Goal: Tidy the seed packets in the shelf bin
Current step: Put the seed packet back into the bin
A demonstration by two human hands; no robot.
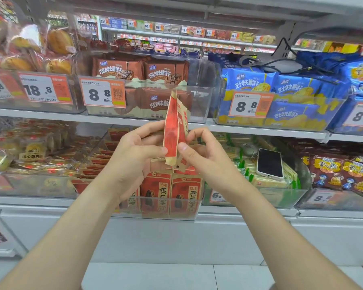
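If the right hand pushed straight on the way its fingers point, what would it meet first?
The right hand points up and left, fingers already on the held seed packets. Beyond them it would likely meet the left hand, though depth is unclear.

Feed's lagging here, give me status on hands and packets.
Both hands, left hand and right hand, pinching red seed packets upright above the clear bin. More packets standing in bin. Nothing in the way.

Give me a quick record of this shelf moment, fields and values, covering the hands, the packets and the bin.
left hand: pinching the held packets' left side
right hand: pinching their right side
held packets: red and tan seed packets, upright, edge-on, raised above the bin
bin: clear, on the lower shelf, packets standing at its front
phone: lying on the green packs in the next bin
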